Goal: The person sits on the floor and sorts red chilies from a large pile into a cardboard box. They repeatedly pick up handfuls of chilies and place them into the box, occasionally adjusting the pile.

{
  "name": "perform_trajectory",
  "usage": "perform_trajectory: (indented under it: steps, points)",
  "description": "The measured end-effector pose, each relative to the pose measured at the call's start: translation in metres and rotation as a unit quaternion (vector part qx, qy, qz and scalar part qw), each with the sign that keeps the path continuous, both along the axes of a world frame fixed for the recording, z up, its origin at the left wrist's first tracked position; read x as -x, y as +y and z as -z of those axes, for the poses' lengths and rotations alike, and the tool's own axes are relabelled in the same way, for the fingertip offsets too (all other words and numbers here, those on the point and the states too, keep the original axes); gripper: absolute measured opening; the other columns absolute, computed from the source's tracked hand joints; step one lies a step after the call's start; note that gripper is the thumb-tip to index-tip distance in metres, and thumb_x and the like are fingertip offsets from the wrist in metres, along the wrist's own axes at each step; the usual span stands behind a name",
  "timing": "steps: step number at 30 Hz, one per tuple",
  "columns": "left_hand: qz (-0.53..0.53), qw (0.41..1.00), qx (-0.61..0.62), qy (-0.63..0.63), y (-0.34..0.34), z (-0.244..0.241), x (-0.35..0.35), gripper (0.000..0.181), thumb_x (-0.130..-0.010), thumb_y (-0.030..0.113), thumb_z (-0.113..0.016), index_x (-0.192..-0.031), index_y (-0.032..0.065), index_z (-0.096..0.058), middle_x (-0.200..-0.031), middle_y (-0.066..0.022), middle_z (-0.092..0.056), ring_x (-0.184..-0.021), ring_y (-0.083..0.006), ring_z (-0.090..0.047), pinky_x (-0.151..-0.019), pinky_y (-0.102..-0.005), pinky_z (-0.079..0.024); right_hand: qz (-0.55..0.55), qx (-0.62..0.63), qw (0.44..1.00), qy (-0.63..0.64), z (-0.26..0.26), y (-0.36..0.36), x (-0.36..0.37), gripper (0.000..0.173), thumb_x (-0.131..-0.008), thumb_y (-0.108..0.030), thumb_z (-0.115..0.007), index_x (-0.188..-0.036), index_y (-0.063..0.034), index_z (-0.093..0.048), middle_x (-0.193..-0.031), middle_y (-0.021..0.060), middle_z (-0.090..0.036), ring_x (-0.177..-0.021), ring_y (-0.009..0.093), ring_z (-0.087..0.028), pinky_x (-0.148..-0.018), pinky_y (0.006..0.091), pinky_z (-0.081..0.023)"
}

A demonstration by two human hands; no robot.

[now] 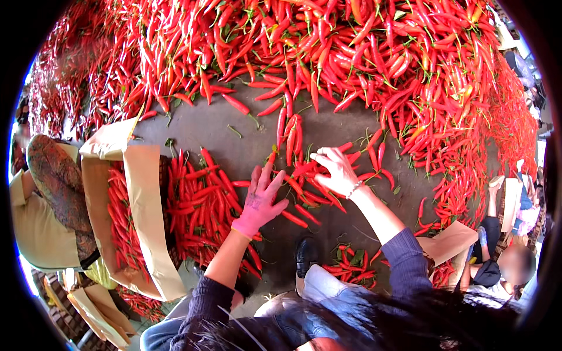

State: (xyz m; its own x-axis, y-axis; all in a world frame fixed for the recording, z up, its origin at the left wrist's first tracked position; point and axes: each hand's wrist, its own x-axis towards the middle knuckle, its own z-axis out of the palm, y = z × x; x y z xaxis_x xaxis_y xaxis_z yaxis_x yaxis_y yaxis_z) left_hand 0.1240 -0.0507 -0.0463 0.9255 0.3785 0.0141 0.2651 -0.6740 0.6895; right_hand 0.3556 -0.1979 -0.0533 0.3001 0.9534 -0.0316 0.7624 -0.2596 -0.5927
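Observation:
My left hand [261, 199], in a pink glove with dark printing on its back, is palm down with its fingers spread. Its fingertips lie close to a red chili pepper [271, 157], and no pepper shows in its grasp. My right hand [337, 172] is bare, with a beaded bracelet [354, 188] at the wrist. Its thumb and fingers are apart above loose red chili peppers [307, 197], strongly lit, with nothing visible between them. A heap of red chili peppers [206, 202] lies left of my gloved hand.
A paper-lined crate [147, 219] holding chilies stands at left, beside a seated person's patterned sleeve or trouser leg [61, 188]. A large chili mound [307, 39] spans the far side of the dark floor sheet [193, 123]. Another paper-lined container [450, 245] and a person [487, 267] are at right.

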Motion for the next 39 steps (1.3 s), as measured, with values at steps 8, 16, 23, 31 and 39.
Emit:
perform_trajectory:
  steps: [8, 16, 23, 31, 39]
  points:
    - [-0.224, 0.962, 0.15, 0.044, -0.005, 0.017, 0.085, 0.054, -0.084, 0.011, -0.06, -0.136, 0.0013, -0.048, -0.146, -0.0234, -0.038, -0.133, -0.0392, -0.04, -0.109, -0.0413, -0.036, -0.113, 0.061, 0.97, -0.208, 0.045, 0.118, -0.011, 0.028, -0.085, -0.014, -0.054, -0.112, -0.0174, -0.062, -0.105, 0.01, -0.056, -0.105, 0.029, -0.056, -0.086, 0.043, -0.047]
    - [-0.168, 0.918, 0.275, 0.232, 0.016, -0.077, 0.079, 0.028, -0.085, 0.014, -0.061, -0.11, 0.0031, -0.067, -0.095, -0.015, -0.069, -0.091, -0.0326, -0.066, -0.08, -0.0369, -0.051, -0.114, 0.049, 0.982, -0.145, 0.044, 0.135, 0.032, 0.019, -0.083, -0.015, -0.056, -0.1, -0.0109, -0.064, -0.099, 0.0098, -0.06, -0.101, 0.025, -0.06, -0.081, 0.0408, -0.051]
    - [-0.294, 0.947, -0.017, 0.126, 0.024, 0.042, 0.006, 0.031, -0.082, 0.032, -0.068, -0.095, 0.0037, -0.066, -0.083, -0.0133, -0.068, -0.081, -0.03, -0.066, -0.074, -0.0405, -0.05, -0.157, 0.122, 0.976, -0.083, 0.044, 0.131, 0.059, 0.022, -0.081, -0.012, -0.056, -0.101, -0.0068, -0.063, -0.107, 0.0135, -0.062, -0.101, 0.032, -0.061, -0.083, 0.046, -0.05]
    - [-0.267, 0.924, 0.014, 0.275, 0.018, 0.026, -0.007, 0.032, -0.079, 0.034, -0.065, -0.1, 0.0103, -0.064, -0.1, -0.0147, -0.066, -0.096, -0.035, -0.064, -0.08, -0.0448, -0.051, 0.03, 0.257, 0.962, -0.086, 0.031, 0.057, 0.084, 0.021, -0.079, -0.018, -0.063, -0.095, -0.0049, -0.063, -0.08, 0.0192, -0.07, -0.078, 0.036, -0.07, -0.071, 0.0471, -0.056]
    - [-0.336, 0.921, 0.14, 0.14, 0.033, 0.017, 0.013, 0.031, -0.078, 0.025, -0.062, -0.1, 0.0036, -0.058, -0.09, -0.0215, -0.065, -0.093, -0.0418, -0.063, -0.078, -0.0488, -0.048, 0.183, 0.128, 0.881, 0.418, 0.02, 0.003, 0.029, 0.052, -0.08, -0.019, -0.067, -0.128, -0.0019, -0.055, -0.095, 0.013, -0.071, -0.08, 0.022, -0.07, -0.08, 0.0411, -0.052]
